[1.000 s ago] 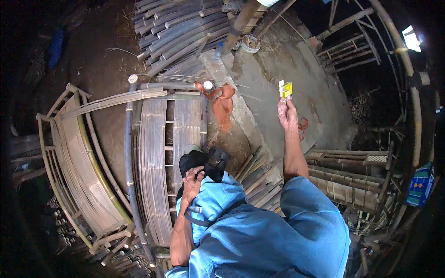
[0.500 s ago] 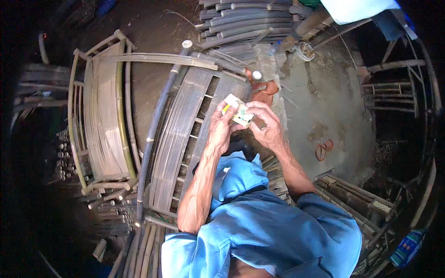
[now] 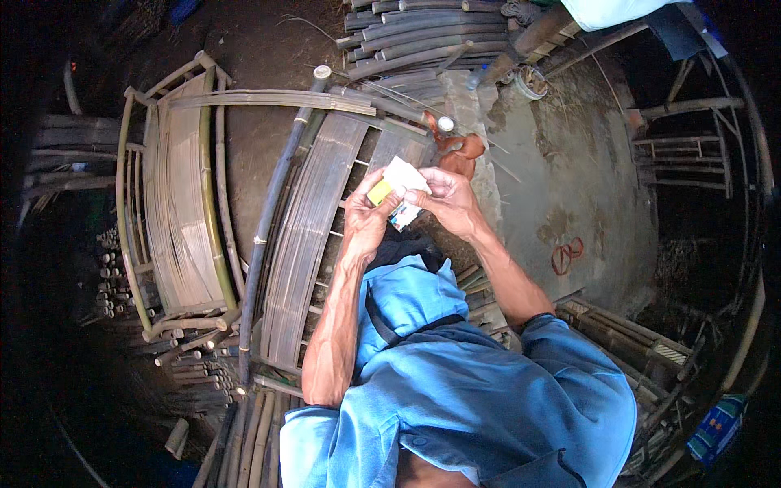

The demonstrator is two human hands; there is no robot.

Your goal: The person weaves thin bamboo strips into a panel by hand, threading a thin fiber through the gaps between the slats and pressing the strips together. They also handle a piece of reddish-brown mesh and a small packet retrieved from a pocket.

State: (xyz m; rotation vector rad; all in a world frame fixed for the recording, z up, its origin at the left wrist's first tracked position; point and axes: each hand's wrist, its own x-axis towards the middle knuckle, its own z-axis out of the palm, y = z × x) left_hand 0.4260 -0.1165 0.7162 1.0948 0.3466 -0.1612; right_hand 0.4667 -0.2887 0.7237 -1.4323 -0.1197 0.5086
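Note:
A small white and yellow packet (image 3: pixel 404 215) with printed patches is held up in front of my chest. My left hand (image 3: pixel 365 218) grips it from the left, its thumb pressed on the face. My right hand (image 3: pixel 449 200) pinches it from the other side, thumb and fingers closed together. Between the hands, a plain white part (image 3: pixel 403 172) sticks out at the top; whether it is a flap or a loose sheet I cannot tell. Just beyond and below the hands lies a slatted bamboo bench (image 3: pixel 325 179).
Left of the bench stands another bamboo frame with a slatted panel (image 3: pixel 183 195). Stacked bamboo poles (image 3: pixel 439 37) lie at the far side. A white bucket (image 3: pixel 532 84) and reddish loops (image 3: pixel 567 256) rest on the concrete floor (image 3: pixel 553 179) at right. Reddish-brown material (image 3: pixel 460 154) lies past my right hand.
Both hands have shifted slightly left with the packet and turned it. The white part now stands out more at the top, and the right hand has changed its grip.

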